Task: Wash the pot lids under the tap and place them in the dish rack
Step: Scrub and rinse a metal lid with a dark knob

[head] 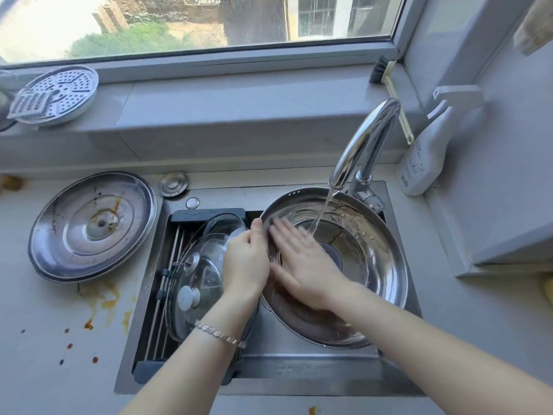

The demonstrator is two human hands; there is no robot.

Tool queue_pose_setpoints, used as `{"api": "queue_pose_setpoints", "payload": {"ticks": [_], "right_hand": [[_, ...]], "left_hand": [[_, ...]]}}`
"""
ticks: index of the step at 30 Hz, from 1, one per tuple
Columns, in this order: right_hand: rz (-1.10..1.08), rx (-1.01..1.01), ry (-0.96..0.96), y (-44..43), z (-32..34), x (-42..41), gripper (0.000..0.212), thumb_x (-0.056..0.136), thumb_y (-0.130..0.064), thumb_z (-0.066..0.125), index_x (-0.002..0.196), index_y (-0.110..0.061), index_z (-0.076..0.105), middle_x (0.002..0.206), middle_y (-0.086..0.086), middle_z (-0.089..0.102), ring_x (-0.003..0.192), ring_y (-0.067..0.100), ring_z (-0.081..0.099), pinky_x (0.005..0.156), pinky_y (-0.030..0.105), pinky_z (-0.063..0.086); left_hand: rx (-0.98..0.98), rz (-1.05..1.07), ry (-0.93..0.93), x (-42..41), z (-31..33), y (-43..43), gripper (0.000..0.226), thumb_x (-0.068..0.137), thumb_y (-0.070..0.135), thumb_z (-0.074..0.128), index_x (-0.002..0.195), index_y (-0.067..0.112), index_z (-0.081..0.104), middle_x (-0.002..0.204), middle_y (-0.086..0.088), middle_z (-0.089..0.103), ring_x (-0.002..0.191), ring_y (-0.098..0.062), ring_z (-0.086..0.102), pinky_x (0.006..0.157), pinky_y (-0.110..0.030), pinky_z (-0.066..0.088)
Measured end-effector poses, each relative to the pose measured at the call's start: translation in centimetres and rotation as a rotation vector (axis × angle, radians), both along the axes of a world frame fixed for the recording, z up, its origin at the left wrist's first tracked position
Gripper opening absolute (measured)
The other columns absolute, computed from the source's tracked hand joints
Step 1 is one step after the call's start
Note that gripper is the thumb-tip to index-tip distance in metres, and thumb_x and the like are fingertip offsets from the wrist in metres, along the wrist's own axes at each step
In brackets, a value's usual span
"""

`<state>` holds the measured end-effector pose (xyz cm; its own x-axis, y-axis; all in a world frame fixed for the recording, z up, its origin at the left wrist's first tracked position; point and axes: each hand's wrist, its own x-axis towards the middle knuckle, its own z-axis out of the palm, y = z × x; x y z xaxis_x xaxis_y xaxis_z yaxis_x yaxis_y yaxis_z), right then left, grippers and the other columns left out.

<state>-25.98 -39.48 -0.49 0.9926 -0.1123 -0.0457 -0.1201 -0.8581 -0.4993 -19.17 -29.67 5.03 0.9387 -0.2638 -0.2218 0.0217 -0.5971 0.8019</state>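
Right now, from the head view, I am in the washing step. The large steel lid (368,265) sits tilted in the sink (299,359), hollow side up, directly below the tap (366,136), and the water stream (322,212) lands on its inner face. My left hand (246,262) is clamped on the lid's left rim, thumb hooked over the edge and fingers curled beneath. My right hand (302,266) lies flat inside the lid with fingers straight and pressed to the metal. It holds nothing, and its fingertips are blurred, which I read as rubbing. Brownish marks show on the inner surface near the stream, so I judge the scrub unfinished.

Just left of my left hand, the dish rack (191,214) spans the sink's left part and already holds glass lids (206,280) leaning together. A second steel lid (92,226), stained orange-brown, waits on the counter (45,372).

Next I should work the remaining marks under the flow, turn the lid to rinse its outer side, then lift it by the rim and stand it in the rack beside the glass ones. Space there looks tight, and wet steel may slip.
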Motion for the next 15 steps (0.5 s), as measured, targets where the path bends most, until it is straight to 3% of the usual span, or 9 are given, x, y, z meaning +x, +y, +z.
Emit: {"api": "queue_pose_setpoints", "payload": {"ticks": [4, 8, 11, 15], "right_hand": [[-0.312, -0.046, 0.085, -2.0, -0.3, 0.4, 0.085, 0.075, -0.062, -0.007, 0.149, -0.020, -0.001, 0.155, -0.010, -0.010, 0.141, 0.006, -0.016, 0.114, 0.030, -0.012], [-0.557, 0.040, 0.091, 0.4, 0.0, 1.2, 0.083, 0.078, -0.055, -0.004, 0.149, -0.012, -0.001, 0.157, 0.002, -0.010, 0.144, 0.017, -0.015, 0.114, 0.037, -0.014], [-0.218, 0.054, -0.007, 2.6, 0.3, 0.8, 0.081, 0.080, -0.051, -0.001, 0.148, -0.008, 0.004, 0.157, 0.008, -0.005, 0.144, 0.017, -0.012, 0.116, 0.035, -0.012], [0.216, 0.070, -0.073, 2.6, 0.6, -1.3, 0.063, 0.092, -0.036, 0.021, 0.147, -0.007, 0.019, 0.156, 0.007, 0.016, 0.143, 0.014, 0.002, 0.116, 0.031, -0.007]], "left_hand": [[0.013, -0.026, -0.012, -0.7, 0.2, 0.2, 0.055, 0.098, 0.042, 0.034, 0.056, 0.008, 0.035, 0.050, -0.001, 0.039, 0.051, -0.017, 0.036, 0.050, -0.030, 0.026], [-0.033, -0.040, -0.032, -1.7, -0.1, -0.3, 0.055, 0.098, 0.039, 0.036, 0.051, 0.012, 0.029, 0.046, 0.003, 0.032, 0.049, -0.018, 0.032, 0.049, -0.032, 0.024], [-0.075, 0.022, -0.016, -1.5, -0.5, -0.4, 0.055, 0.098, 0.034, 0.038, 0.048, 0.014, 0.032, 0.044, 0.003, 0.038, 0.048, -0.017, 0.036, 0.049, -0.032, 0.028], [-0.164, 0.121, -0.016, -0.3, -0.5, 0.0, 0.055, 0.098, 0.036, 0.039, 0.049, 0.013, 0.031, 0.046, 0.001, 0.037, 0.047, -0.015, 0.034, 0.051, -0.031, 0.029]]}}
